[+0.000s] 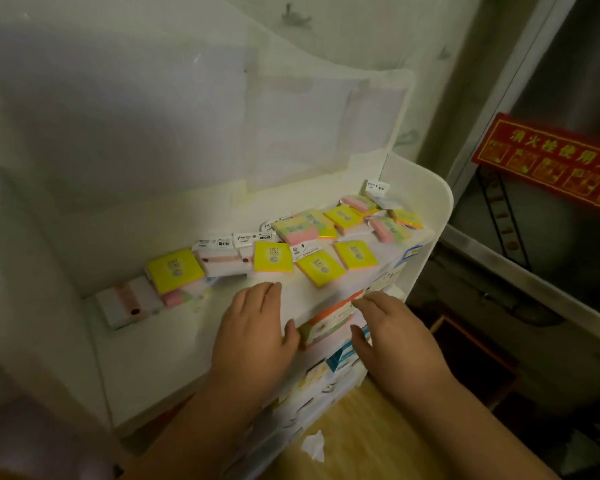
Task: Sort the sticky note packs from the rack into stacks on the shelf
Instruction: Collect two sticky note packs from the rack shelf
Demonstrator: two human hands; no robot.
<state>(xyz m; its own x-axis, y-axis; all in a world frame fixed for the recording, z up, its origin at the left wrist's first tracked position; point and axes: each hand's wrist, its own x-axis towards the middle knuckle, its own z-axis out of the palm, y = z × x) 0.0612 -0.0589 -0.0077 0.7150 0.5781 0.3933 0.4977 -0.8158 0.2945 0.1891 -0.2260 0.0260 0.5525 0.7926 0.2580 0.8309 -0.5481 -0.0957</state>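
Both hands at rack [326, 375]: left hand [253, 327] and right hand [392, 334] fingers relaxed, grasping nothing; packs [274, 258] scattered on shelf [440, 202].

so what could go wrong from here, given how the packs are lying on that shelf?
1. The yellow pack lies near the shelf's front edge; a brush from either hand could tip it off.
2. The packs at the right end lie in a loose overlapping pile, so pulling one may drag its neighbours.
3. Both hands, left hand and right hand, crowd the orange-topped pack in the rack below; its neighbours there could get dislodged.
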